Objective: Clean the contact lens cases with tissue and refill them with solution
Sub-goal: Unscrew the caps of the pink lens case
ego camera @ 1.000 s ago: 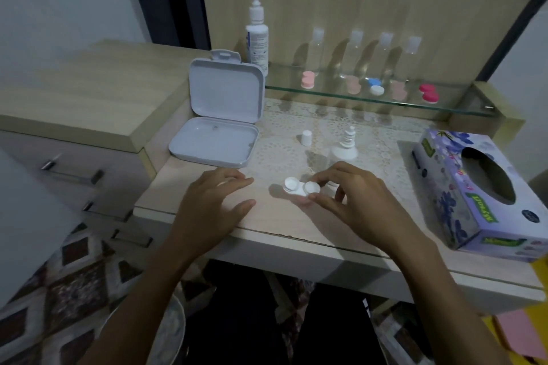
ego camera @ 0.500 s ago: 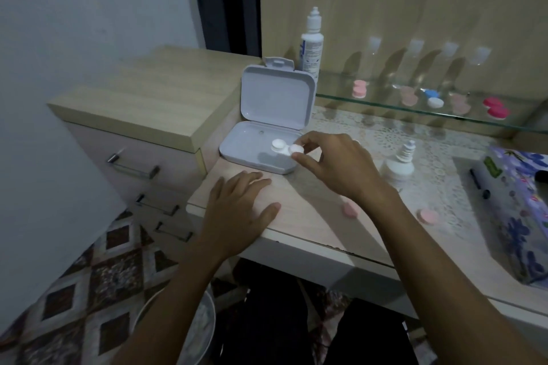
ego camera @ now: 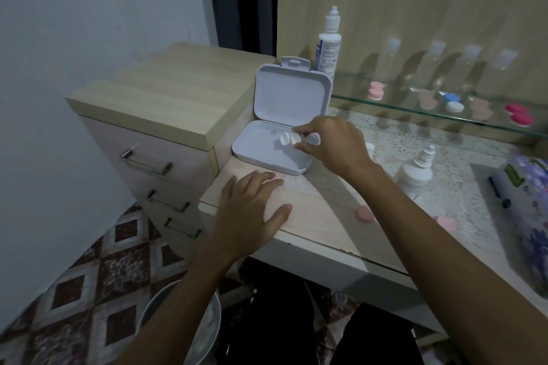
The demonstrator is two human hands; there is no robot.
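Observation:
A white contact lens case (ego camera: 287,139) hangs tilted just above the tray of an open white box (ego camera: 267,154) at the desk's left end. My right hand (ego camera: 332,144) reaches over the box and pinches the case between thumb and forefinger. My left hand (ego camera: 249,210) lies flat on the desk (ego camera: 320,216) in front of the box, fingers spread, holding nothing. A tall solution bottle (ego camera: 329,44) stands behind the box's raised lid. A flowered tissue box (ego camera: 530,216) sits at the right edge.
A small white bottle (ego camera: 415,170) stands uncapped right of my forearm. Two pink caps (ego camera: 364,213) (ego camera: 446,223) lie near the front. A glass shelf (ego camera: 415,115) carries several coloured lens cases. A drawer unit (ego camera: 166,115) adjoins on the left; a metal basin (ego camera: 189,323) sits on the floor.
My right hand picked the white case up from the desk middle and carried it left, down into the open box. My left hand stayed flat. The view swung left.

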